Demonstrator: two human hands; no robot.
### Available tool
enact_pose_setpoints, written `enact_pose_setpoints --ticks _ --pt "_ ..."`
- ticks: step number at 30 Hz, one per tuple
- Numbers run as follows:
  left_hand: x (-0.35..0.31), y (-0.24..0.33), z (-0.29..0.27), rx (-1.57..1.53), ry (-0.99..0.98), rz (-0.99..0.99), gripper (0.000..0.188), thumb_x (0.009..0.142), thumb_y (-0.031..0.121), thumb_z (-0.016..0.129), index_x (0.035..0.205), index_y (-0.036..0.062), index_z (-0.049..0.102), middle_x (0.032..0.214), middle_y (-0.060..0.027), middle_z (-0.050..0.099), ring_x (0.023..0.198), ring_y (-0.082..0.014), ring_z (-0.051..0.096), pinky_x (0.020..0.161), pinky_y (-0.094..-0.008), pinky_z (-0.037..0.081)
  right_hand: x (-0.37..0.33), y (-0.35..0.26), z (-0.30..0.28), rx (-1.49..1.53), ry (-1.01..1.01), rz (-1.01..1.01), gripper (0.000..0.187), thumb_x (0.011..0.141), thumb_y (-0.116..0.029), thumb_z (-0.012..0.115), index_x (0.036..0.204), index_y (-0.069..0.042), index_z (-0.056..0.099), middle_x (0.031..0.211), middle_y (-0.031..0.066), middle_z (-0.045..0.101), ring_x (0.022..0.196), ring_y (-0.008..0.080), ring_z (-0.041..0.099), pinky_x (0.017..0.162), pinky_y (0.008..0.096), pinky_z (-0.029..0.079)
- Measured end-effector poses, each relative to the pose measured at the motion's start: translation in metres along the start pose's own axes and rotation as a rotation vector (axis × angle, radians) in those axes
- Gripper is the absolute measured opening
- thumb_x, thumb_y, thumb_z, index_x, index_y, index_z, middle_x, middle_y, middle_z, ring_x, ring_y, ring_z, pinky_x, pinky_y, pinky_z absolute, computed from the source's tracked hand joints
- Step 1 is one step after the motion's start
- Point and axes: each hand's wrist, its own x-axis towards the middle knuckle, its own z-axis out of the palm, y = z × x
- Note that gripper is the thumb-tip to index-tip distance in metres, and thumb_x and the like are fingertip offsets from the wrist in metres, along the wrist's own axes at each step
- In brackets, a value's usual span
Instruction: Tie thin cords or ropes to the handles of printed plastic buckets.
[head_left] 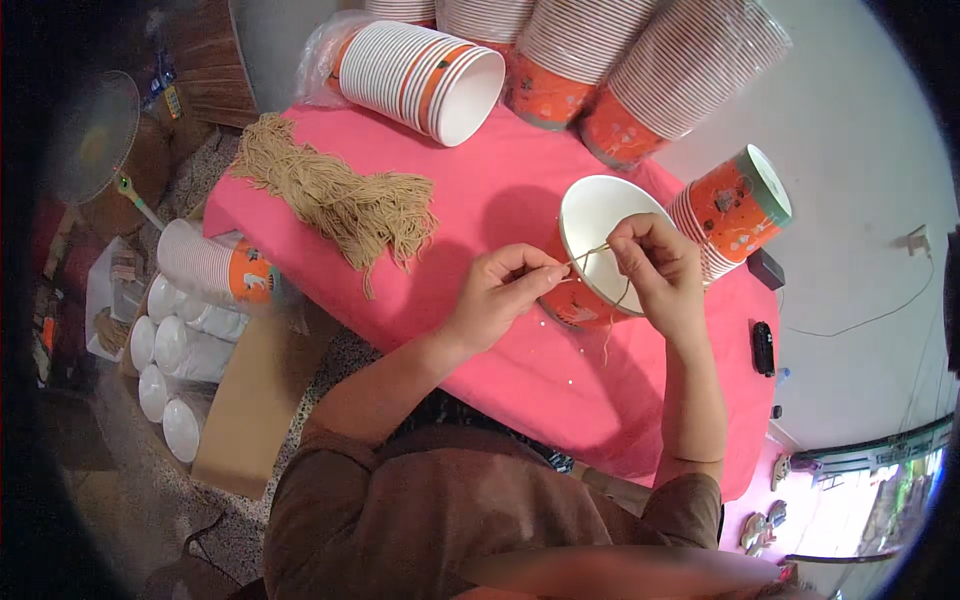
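A thin tan string [588, 254] stretches between my two hands, with a loose end hanging below my right hand. My left hand [503, 297] pinches it at thumb and forefinger, just left of a paper bucket's rim. Above the bucket's mouth, my right hand [660, 272] pinches the string's other part. The bucket [592, 208] stands upright, white inside and orange outside, and my right hand covers part of it. On the pink cloth [480, 215] to the left lies a thick bundle of tan strings [345, 200]. A few small white bits dot the cloth near me.
A nested stack of paper buckets [410, 80] lies at the back, beside plastic-wrapped stacks [690, 75]. Another stack [735, 205] leans at right, near a black object [763, 348]. On the floor at left are a cardboard box [250, 405] with wrapped stacks and a fan [100, 140].
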Motion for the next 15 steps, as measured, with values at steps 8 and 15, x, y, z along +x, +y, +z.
enact_pose_setpoints --ticks 8,15 --pt "0.004 0.004 -0.014 0.296 -0.061 0.271 0.008 0.088 0.007 0.062 0.091 0.0012 0.065 0.091 -0.0018 0.058 0.081 -0.0086 0.051 0.071 -0.0228 0.041 -0.005 -0.007 -0.004 0.060 -0.075 0.088 0.010 0.092 -0.008 0.059 0.091 0.001 0.062 0.073 -0.0047 0.056 0.064 0.0021 0.047 0.056 0.0188 0.038" --pt "0.020 0.028 0.009 0.453 -0.083 0.357 0.012 0.083 0.006 0.066 0.095 0.0015 0.064 0.087 -0.0017 0.059 0.072 -0.0065 0.055 0.063 -0.0203 0.043 -0.003 -0.017 0.003 0.114 -0.150 0.105 0.012 0.092 -0.007 0.059 0.099 0.003 0.062 0.080 -0.0033 0.058 0.071 0.0016 0.049 0.059 0.0175 0.039"
